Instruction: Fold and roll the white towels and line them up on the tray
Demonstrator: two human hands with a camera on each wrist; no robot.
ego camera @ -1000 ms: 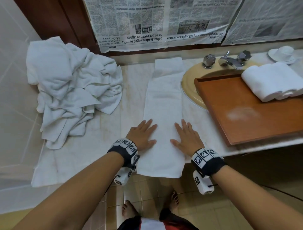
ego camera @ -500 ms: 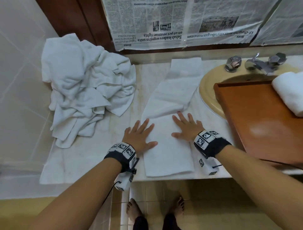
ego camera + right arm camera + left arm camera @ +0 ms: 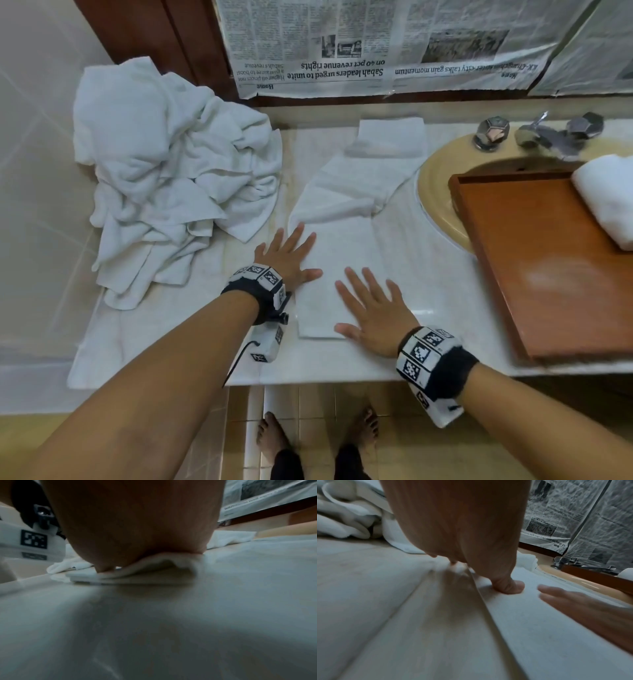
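Crowding the folded towel, towel heap and tray flank flat, empty fingers.

There is one long folded towel on the counter, one big heap of towels, one rolled towel, one wooden tray, two hands, two tap knobs and two bare feet.
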